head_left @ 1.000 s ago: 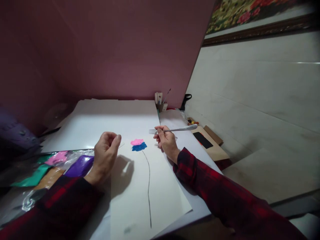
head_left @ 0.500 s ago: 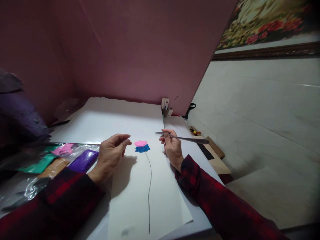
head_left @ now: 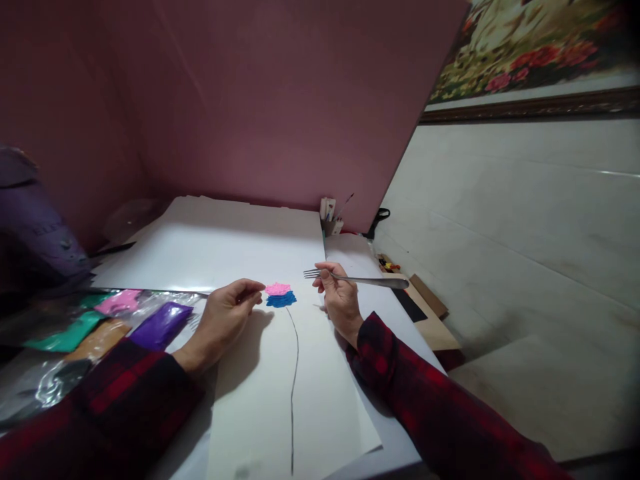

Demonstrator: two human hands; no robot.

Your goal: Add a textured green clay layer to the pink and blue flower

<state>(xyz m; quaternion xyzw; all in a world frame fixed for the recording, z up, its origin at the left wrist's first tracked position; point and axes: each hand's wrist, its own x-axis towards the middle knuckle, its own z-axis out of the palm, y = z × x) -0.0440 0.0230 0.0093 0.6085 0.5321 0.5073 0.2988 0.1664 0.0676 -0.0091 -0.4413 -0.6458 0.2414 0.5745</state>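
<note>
My right hand grips a metal fork near its neck, with the tines pointing left and the handle out to the right. It is raised over the right side of a white sheet of paper. On the sheet, a pink clay piece sits right above a blue clay piece, both with ragged edges. A thin curved drawn line runs down from the blue piece. Beside the pink clay, my left hand has its thumb and index finger slightly apart, the index tip at the clay's edge; whether they touch, I cannot tell.
Several clay packets, such as a purple packet and a green packet, lie at the left. A large white board lies at the back. Behind it stands a pen holder. Cardboard lies on the right, beside the wall.
My left hand has come closer to the pink clay, its fingertips now at the left edge. The fork stays in my right hand, and the view has shifted slightly.
</note>
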